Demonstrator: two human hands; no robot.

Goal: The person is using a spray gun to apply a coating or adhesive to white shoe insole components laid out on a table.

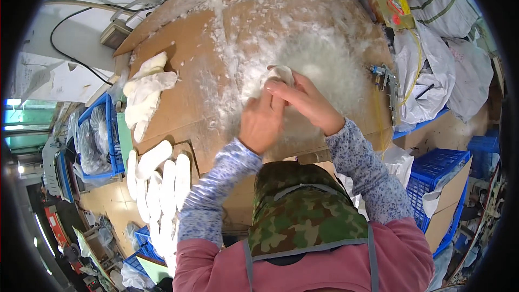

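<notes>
My left hand (263,123) and my right hand (311,103) meet over the cardboard-covered work surface (189,89). Between their closed fingers is a small white soft piece (280,73), folded or bunched; its full shape is hidden by the fingers. Loose white fluff (319,57) lies thick beneath and beyond the hands. To the left, a heap of cream-white soft pieces (146,92) rests on the cardboard. Nearer my left forearm are several white, sole-shaped pieces (168,186), laid overlapping.
A spray gun (385,78) with a yellow hose lies at the right edge. White sacks (421,70) and a cardboard box (386,2) stand beyond it. Blue crates stand at left (115,138) and lower right (432,167). A black cable (67,57) loops at upper left.
</notes>
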